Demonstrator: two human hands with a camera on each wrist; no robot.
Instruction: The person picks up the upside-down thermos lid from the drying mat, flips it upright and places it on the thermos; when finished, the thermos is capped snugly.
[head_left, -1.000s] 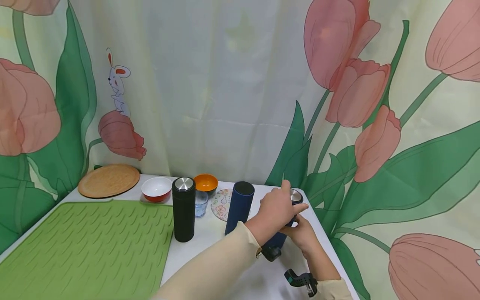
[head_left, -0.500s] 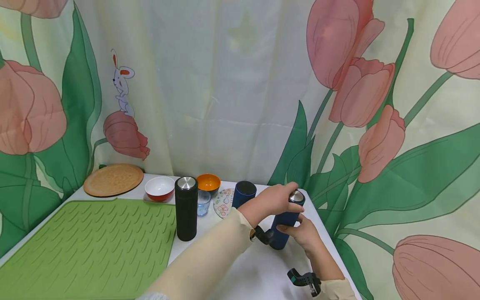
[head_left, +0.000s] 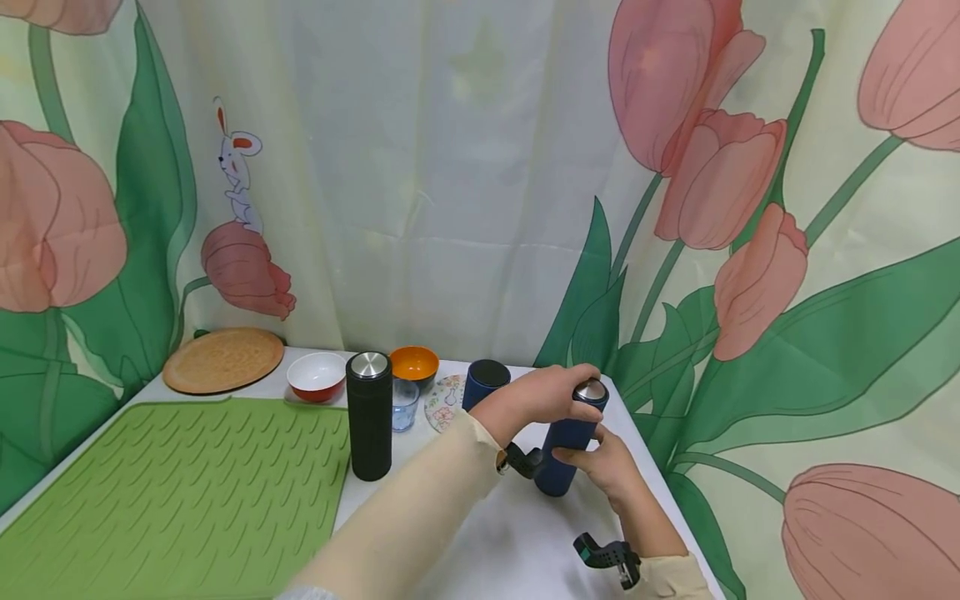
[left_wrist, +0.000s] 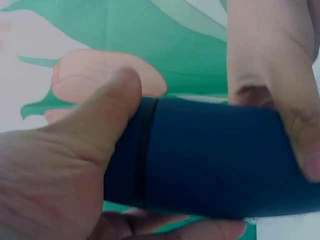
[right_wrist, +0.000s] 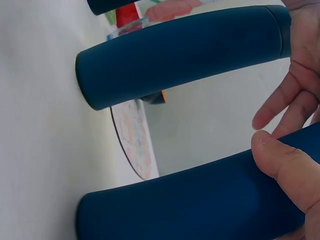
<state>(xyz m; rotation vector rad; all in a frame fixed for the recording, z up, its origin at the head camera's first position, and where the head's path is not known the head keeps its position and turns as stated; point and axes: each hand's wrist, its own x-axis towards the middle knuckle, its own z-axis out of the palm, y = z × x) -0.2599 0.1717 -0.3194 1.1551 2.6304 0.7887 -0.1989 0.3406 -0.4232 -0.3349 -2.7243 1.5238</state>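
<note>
A navy blue thermos with a steel-topped lid stands at the right of the white table. My left hand grips its lid from above, thumb on the near side. Lower down, my right hand holds the body between thumb and fingers. A dark ring between lid and body shows in the left wrist view, with the left thumb beside it. Just left stands a second navy thermos, partly hidden by my left arm in the head view. A black thermos stands farther left.
A green ridged mat covers the table's left side. Along the back are a round wooden board, a red-and-white bowl, an orange bowl, a clear glass and a flowered round plate. A tulip-print curtain hangs behind.
One second ago my left hand had fingers spread and raised over the lid. It has turned and lowered around it since. My right hand keeps its hold on the thermos body.
</note>
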